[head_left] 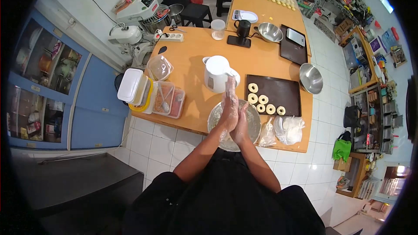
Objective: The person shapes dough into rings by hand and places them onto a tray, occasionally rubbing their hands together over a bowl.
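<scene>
Both my hands are held above a metal bowl (254, 135) at the table's front edge, palm against palm and dusted with white flour or dough. My left hand (230, 111) points upward with its fingers stretched out. Against its heel and lower palm lies my right hand (241, 124), its fingers extended too. Nothing shows between the palms, though the contact area is hidden. What the bowl holds is mostly covered by my hands; pale residue coats its inside. Just beyond stands a white jug (216, 72) with a lid.
Right of the bowl, a dark baking tray (285, 90) carries several dough rings (263, 99). Plastic bags (289, 129) lie before it. Plastic containers (167, 100) stand at left. Farther back are a steel bowl (311, 78), a black mug (243, 28) and a scale (245, 15).
</scene>
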